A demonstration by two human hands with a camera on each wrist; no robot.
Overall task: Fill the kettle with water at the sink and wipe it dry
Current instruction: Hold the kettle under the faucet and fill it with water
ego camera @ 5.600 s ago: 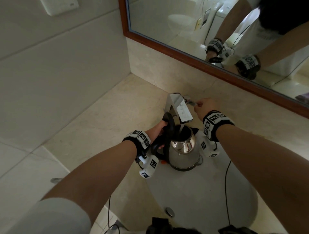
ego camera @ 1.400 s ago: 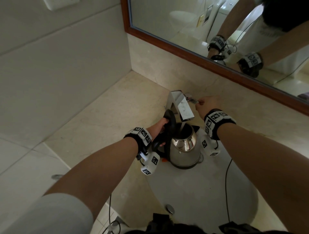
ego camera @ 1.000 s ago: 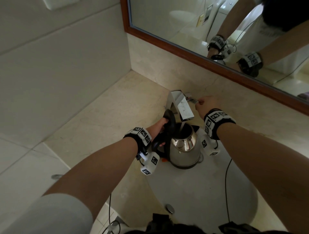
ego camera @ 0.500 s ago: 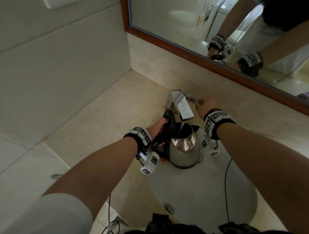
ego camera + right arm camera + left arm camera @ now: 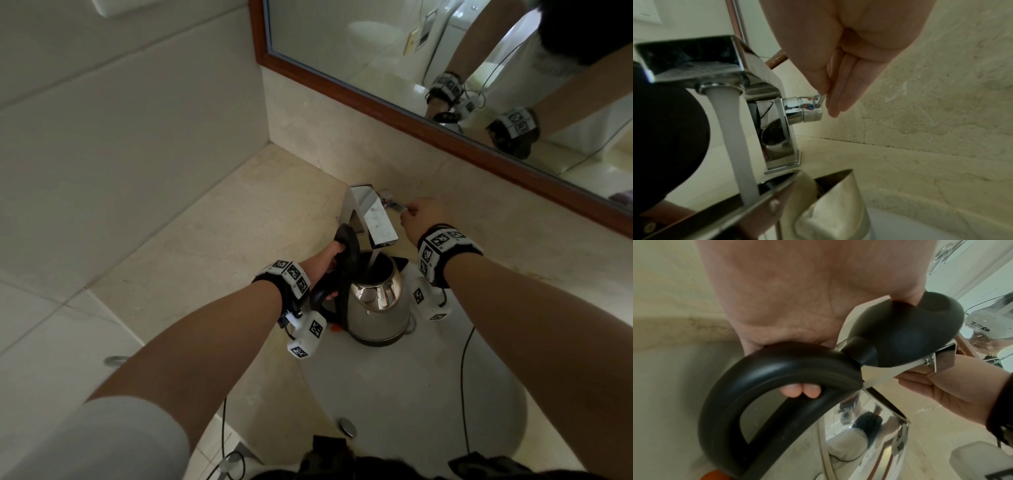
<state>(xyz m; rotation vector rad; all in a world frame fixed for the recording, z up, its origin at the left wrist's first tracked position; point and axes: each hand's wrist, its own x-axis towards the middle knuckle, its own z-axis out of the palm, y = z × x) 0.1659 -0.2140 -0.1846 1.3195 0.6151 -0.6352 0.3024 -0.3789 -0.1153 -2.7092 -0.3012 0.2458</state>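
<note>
Kettle point(image 5: 378, 308) under running faucet point(image 5: 719, 68)

Kettle point(image 5: 378, 308): mirror-bright silver steel body, black handle point(image 5: 764, 386), black lid point(image 5: 906, 337), small orange tab at its base.
Faucet point(image 5: 371, 219): polished chrome; knob point(image 5: 807, 108) with one red and one blue dot.
Water stream point(image 5: 735, 146): milky white.
Counter point(image 5: 205, 240): mottled beige stone.
Mirror frame point(image 5: 411, 116), upper right: reddish-brown wood.
Wristbands point(image 5: 442, 246): black with white-and-black square code tags.
</note>
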